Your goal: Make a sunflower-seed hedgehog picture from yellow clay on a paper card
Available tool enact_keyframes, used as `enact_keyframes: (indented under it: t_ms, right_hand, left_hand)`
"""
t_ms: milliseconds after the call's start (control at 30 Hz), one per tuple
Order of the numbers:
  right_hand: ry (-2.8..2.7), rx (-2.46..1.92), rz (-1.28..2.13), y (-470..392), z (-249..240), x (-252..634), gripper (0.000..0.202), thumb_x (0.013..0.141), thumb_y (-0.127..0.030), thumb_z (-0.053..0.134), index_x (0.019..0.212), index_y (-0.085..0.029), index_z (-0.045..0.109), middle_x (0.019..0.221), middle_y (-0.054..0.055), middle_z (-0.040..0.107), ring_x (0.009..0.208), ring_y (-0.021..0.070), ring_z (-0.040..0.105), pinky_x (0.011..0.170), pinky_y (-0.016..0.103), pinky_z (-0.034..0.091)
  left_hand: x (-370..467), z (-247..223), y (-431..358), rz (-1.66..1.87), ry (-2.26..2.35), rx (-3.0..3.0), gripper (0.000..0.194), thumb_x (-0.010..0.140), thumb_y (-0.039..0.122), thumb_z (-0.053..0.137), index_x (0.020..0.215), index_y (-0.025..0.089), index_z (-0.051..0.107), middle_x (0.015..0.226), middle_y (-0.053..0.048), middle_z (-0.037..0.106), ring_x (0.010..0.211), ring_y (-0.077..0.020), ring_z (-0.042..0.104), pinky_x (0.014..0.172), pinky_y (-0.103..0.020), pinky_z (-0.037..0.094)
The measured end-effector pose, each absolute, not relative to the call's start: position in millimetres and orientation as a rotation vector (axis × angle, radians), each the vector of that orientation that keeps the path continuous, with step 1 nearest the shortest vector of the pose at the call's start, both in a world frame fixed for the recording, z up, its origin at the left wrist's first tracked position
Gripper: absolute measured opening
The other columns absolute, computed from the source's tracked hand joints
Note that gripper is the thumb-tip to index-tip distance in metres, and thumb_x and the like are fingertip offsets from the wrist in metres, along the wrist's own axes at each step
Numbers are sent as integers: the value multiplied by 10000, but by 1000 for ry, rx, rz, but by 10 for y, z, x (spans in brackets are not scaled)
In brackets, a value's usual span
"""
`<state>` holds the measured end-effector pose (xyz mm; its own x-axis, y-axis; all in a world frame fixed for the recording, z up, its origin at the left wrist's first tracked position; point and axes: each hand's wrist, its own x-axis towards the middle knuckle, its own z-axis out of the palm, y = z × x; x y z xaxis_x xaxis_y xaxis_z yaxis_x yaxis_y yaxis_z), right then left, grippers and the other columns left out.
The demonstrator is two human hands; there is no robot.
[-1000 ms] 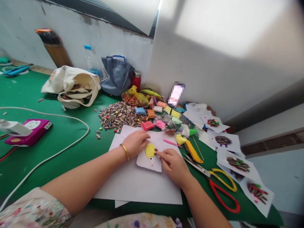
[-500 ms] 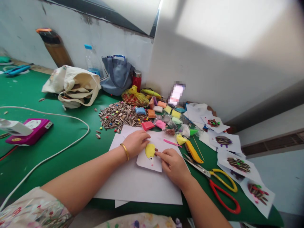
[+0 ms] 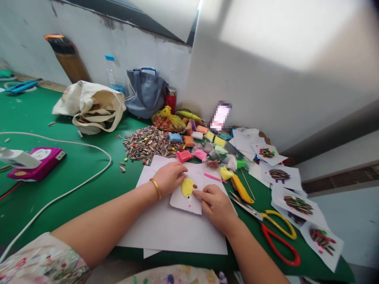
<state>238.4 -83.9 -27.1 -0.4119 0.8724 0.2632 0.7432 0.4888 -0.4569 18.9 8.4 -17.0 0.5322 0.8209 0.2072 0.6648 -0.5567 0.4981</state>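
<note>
A small white card [image 3: 185,205] lies on larger white paper [image 3: 174,238]. On it is a flat yellow clay animal shape [image 3: 186,187] with an eye, a pale pointed snout and a pink nose dot. A small brown piece [image 3: 194,186] sticks out from its right edge. My left hand [image 3: 170,177] rests on the card's upper left, its fingers laid out and holding nothing. From the right, my right hand [image 3: 217,205] reaches in. Its index fingertip touches the yellow shape's right edge, just below the brown piece, while the other fingers curl loosely.
Beyond the paper are a sunflower seed pile [image 3: 151,144] and clay packets [image 3: 201,154]. A pink tool [image 3: 214,178], yellow cutter [image 3: 242,189] and open scissors [image 3: 260,216] lie right, beside finished seed cards [image 3: 299,205]. A white cable [image 3: 89,179] crosses the left side.
My right index fingertip has moved slightly down, off the brown piece, which now shows more fully. My left hand and the card have stayed in place.
</note>
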Motion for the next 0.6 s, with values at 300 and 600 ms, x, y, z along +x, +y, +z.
enact_keyframes:
  t_ms: [300,600]
  right_hand:
    - [-2213,-1315,358,-827,-268,2395,428,839,-59,500,1176,-248,685,898,61,600,872,195,546,779,328,479]
    - [-2301,-1350,336,-829,-254,2378,414,827,-73,521,1150,-261,701,904,66,590,867,203,540,766,333,477]
  left_hand:
    - [182,-177,83,604,1219,2414,209,865,210,555,1023,166,685,1022,-65,681,983,-209,605,900,-339,480]
    - [182,-168,81,603,1221,2410,207,863,206,554,1017,164,685,1011,-71,684,980,-212,608,891,-340,482]
